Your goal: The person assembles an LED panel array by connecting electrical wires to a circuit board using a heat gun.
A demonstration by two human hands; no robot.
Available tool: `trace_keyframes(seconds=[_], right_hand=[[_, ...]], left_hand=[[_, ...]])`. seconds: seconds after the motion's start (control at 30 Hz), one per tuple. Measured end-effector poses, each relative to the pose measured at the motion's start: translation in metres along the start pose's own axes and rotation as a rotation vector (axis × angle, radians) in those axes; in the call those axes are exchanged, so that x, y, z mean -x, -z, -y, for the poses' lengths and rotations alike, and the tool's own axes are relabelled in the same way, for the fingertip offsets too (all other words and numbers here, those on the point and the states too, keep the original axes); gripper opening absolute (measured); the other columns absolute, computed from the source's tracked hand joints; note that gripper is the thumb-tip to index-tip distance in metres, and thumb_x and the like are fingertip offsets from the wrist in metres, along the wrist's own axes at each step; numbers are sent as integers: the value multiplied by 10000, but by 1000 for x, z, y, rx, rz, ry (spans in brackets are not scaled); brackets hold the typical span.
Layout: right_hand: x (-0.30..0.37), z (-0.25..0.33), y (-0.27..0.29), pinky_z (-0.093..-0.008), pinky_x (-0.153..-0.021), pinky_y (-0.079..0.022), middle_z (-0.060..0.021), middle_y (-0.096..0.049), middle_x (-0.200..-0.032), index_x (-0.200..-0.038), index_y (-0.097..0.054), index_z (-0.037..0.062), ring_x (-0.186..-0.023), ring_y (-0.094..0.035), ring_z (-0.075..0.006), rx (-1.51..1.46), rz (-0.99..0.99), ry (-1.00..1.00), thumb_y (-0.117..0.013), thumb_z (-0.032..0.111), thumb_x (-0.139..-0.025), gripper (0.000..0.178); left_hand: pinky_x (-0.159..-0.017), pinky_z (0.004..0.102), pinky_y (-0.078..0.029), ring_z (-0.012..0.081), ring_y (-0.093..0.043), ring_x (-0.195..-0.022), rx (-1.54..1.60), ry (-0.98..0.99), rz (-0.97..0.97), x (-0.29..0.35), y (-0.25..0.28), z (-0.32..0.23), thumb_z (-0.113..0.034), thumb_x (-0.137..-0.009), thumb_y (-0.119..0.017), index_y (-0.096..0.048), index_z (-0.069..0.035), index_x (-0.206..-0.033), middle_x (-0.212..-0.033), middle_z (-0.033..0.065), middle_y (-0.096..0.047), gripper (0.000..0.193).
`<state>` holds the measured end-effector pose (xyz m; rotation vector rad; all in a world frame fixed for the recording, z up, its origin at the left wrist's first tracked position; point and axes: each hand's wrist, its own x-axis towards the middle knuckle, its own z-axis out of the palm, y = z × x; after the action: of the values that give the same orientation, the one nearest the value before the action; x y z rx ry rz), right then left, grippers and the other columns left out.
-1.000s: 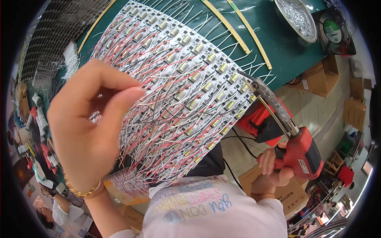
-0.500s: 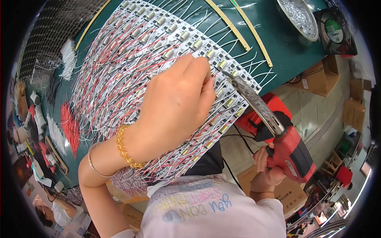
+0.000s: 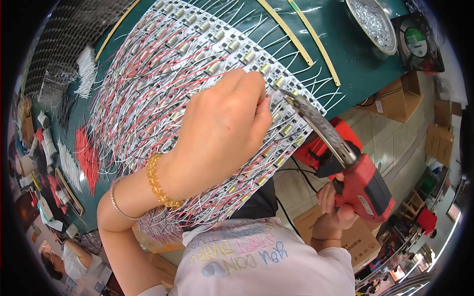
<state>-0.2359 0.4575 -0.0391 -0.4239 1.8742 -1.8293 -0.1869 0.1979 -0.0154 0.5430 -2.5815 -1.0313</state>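
A panel of white circuit boards with rows of small cylindrical parts lies across the table, thickly covered with red, white and black wires. Over its right half, my left hand is closed in a pinch, knuckles up; whatever its fingertips hold is hidden behind them. My right hand grips the handle of a red and black soldering gun, off the panel's lower right side. The gun's metal barrel slants up to the left, its tip near the board's right edge, close to my left fingers.
Bundles of red wires and white wires lie left on the green table. Two bamboo strips rest beyond the panel. A bowl of silvery bits and a black fan stand far right. A red device sits behind the gun.
The whole view has shifted slightly. The soldering gun's barrel has tilted a little, its tip staying near my left fingers. My left hand keeps its closed pose over the boards.
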Motion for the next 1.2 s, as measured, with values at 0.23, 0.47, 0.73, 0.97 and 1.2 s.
trace_keyframes(seconds=[0.23,0.47,0.73,0.97,1.2], right_hand=[[-6,7,3,-238,-435,-359,28,-422,-468,-1221,-359,-46,-389,-410,-94,-50,151,42,-547,595,-768,807],[-10,-8,-2,-235,-415,-350,-5,-418,-487,-1233,-317,-78,-375,-388,-100,-240,148,227,-507,547,-819,773],[-17,0,-36,-231,-390,-341,0,-346,-499,-1242,-328,-36,-369,-322,-84,-200,23,265,-414,481,-893,630],[-16,-2,-37,-231,-407,-344,-13,-372,-507,-1247,-291,-37,-375,-348,-108,-325,158,172,-430,480,-886,645],[-11,5,-38,-244,-406,-347,-14,-362,-504,-1237,-317,-40,-386,-345,-108,-285,148,196,-427,433,-903,589]], left_hand=[[-512,305,-426,226,-524,-559,7,-31,-2,-3,-1,0,-29,-741,-615,-504,-7,-699,-634,102,-517,120],[-588,428,-460,358,-547,-651,43,-31,36,6,2,6,-22,-700,-559,-493,33,-746,-712,198,-526,97],[-691,382,-482,308,-571,-785,-629,100,-240,77,137,67,-74,-698,-580,-582,-10,-856,-843,140,-571,171],[-721,349,-457,282,-575,-817,-578,525,-209,161,215,145,-119,-748,-637,-600,-13,-950,-841,144,-590,230],[-625,358,-444,293,-576,-685,-483,492,-269,158,204,147,-70,-747,-620,-593,10,-823,-736,149,-601,114]])
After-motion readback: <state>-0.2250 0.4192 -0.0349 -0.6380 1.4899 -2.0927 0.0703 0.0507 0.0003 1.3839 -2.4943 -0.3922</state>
